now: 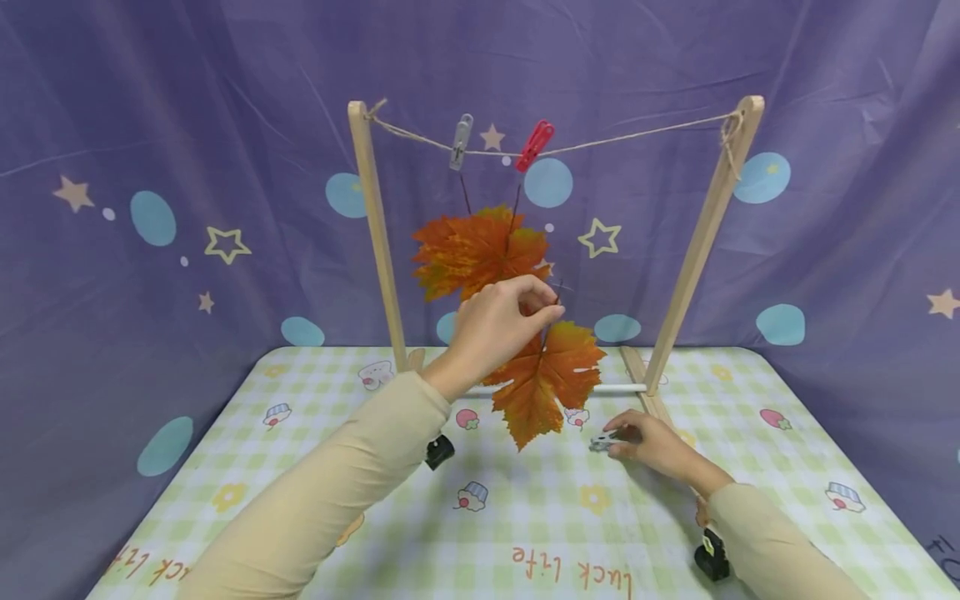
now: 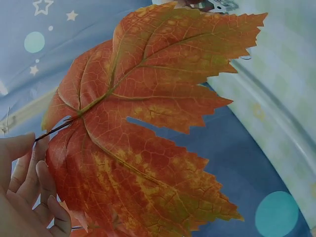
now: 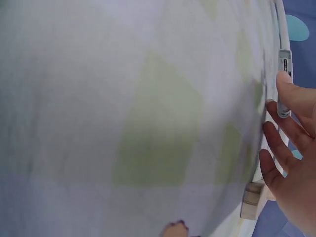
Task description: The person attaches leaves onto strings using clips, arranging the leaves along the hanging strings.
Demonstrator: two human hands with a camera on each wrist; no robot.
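My left hand (image 1: pixel 501 321) pinches the thin dark stem of an orange maple leaf (image 1: pixel 546 379), whose blade hangs below the fingers. In the left wrist view the leaf (image 2: pixel 143 108) spreads wide, its stem between thumb and fingertips. Low over the table at the right, my right hand (image 1: pixel 654 446) holds a grey clothespin (image 1: pixel 602 441) between thumb and fingers; the right wrist view shows this clothespin (image 3: pixel 284 81) too. On the twine (image 1: pixel 622 142), a grey clothespin (image 1: pixel 461 142) and a red clothespin (image 1: pixel 535 146) hold the stems of other orange leaves (image 1: pixel 480 248), partly behind my left hand.
A wooden frame with a left post (image 1: pixel 377 242) and a right post (image 1: pixel 701 250) carries the twine. A white rod (image 1: pixel 621 388) joins its base. The checkered tablecloth (image 1: pixel 420 533) covers the table, and a purple curtain (image 1: pixel 225 125) hangs behind.
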